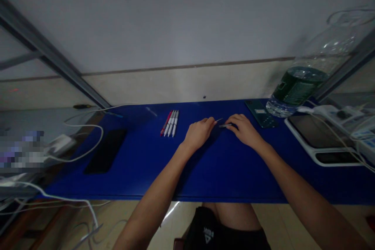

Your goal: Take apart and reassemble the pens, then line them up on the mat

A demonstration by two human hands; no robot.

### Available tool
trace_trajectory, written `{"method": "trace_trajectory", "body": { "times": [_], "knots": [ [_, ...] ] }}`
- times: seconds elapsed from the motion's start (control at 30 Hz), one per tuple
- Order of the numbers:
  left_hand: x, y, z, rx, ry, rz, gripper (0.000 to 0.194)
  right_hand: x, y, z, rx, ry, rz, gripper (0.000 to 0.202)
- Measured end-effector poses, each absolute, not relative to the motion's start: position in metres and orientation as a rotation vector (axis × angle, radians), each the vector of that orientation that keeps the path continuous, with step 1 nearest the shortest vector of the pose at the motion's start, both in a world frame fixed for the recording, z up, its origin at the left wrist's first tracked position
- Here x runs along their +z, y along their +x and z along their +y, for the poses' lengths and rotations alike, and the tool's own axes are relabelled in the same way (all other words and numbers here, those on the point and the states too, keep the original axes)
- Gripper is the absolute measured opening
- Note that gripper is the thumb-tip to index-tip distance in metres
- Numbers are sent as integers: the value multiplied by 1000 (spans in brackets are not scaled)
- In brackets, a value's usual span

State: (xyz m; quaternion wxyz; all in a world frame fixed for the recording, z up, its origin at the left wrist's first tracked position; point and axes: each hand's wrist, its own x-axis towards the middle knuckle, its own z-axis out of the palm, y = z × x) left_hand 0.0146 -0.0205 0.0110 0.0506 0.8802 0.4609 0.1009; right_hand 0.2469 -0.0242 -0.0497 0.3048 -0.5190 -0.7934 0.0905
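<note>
My left hand (199, 133) is closed in a pinch above the blue desktop, right of centre. From its fingertips a thin pointed pen piece (219, 119) sticks out to the right; its exact kind is too small to make out. Just across from it, my right hand (243, 129) pinches a short light-grey pen barrel (224, 125) that points left. The two pieces are apart, with a small gap between them. Left of my left hand lie a red pen (166, 124) and several white pens (173, 123), side by side in a row.
A black phone (106, 151) lies on the desk (140, 175) at left, a green phone (260, 113) at back right. Beyond it stand a large water bottle (299, 86) and a white kitchen scale (322, 156). Cables (101, 140) and metal posts (63, 60) flank the desk.
</note>
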Motion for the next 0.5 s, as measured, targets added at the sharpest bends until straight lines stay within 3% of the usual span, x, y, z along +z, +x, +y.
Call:
{"method": "trace_trajectory", "body": {
  "times": [0.5],
  "knots": [
    [12, 14, -20, 264, 2679, 1383, 38, -27, 246, -30, 118, -1278, -1914, 19]
  ]
}}
